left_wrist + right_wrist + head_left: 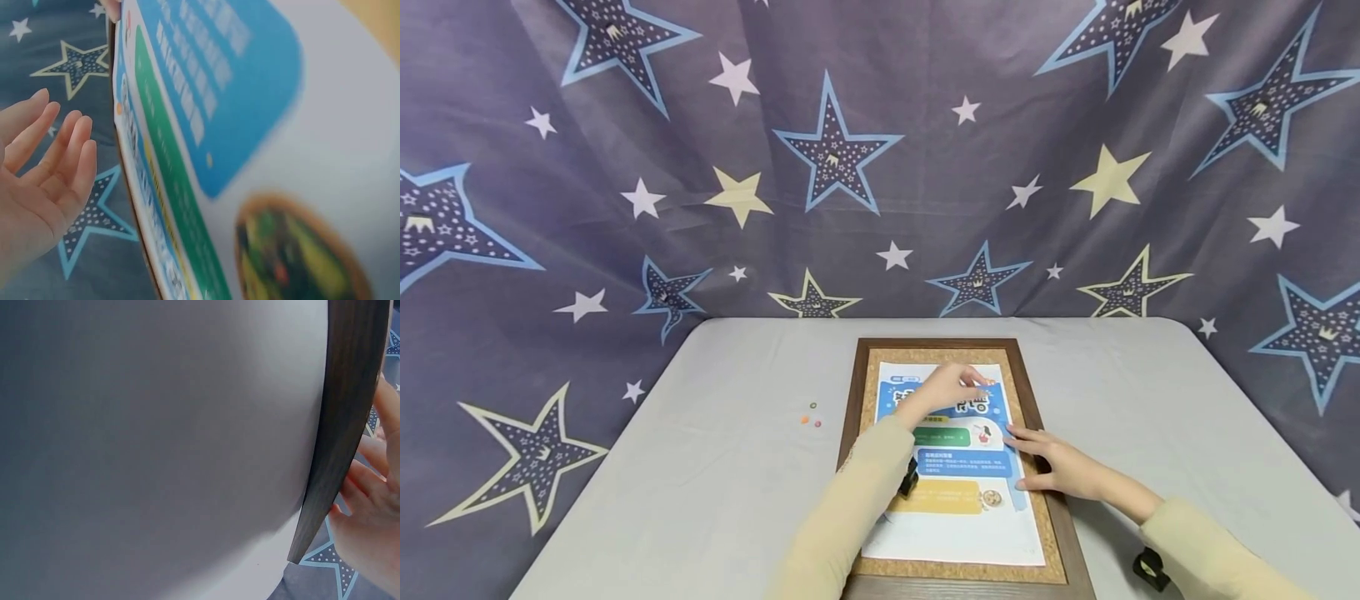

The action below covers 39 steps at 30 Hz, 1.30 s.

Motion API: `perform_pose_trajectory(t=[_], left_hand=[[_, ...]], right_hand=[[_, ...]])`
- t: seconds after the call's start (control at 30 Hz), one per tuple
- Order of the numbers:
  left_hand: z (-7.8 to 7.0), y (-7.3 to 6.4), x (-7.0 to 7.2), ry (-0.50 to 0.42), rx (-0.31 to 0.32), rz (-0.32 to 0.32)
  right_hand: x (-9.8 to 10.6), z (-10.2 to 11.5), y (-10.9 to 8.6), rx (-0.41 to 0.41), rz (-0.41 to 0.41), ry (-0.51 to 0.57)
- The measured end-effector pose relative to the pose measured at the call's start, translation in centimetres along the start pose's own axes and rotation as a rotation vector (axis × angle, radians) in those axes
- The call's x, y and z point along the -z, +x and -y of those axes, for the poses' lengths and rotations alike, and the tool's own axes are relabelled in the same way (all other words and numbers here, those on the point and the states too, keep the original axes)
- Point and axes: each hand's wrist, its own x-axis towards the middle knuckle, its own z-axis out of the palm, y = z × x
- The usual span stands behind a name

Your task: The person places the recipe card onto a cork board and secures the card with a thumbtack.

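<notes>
A printed poster [955, 533] lies on a cork board [1052, 558] with a dark wooden frame [1028, 375]. My left hand [946, 387] reaches across the poster to its far right corner, fingertips by a small orange spot [990, 382]. In the left wrist view that hand [47, 181] shows loosely bent fingers with nothing between them, beside the poster [350, 125]. My right hand [1056, 465] rests its spread fingers on the poster's right edge, over the board's frame. From the right wrist, the hand [369, 494] appears beyond the dark frame [350, 394].
Left of the board, small orange [805, 419], pink [817, 423] and green [813, 405] pieces lie on the grey tablecloth [737, 467]. A star-patterned curtain [880, 233] hangs behind the table. Black straps with cameras sit at both wrists.
</notes>
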Motion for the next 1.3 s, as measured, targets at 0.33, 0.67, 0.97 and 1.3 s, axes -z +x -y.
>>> perform_pose_trajectory(t=[0.33, 0.67, 0.97, 1.3], left_hand=[[0.0, -2.7, 1.7, -0.013, 0.039, 0.018], [0.7, -5.6, 4.4, -0.022, -0.007, -0.003], [2.9, -8.2, 6.8, 0.023, 0.000, -0.086], [5.8, -11.2, 8.6, -0.019, 0.061, -0.178]], right_hand=[[0.0, 0.0, 0.0, -0.004, 0.008, 0.019], [0.0, 0.1, -0.1, -0.001, -0.003, -0.001], [0.0, 0.2, 0.0, -0.003, -0.002, 0.009], [0.0, 0.1, 0.0, -0.001, -0.002, 0.014]])
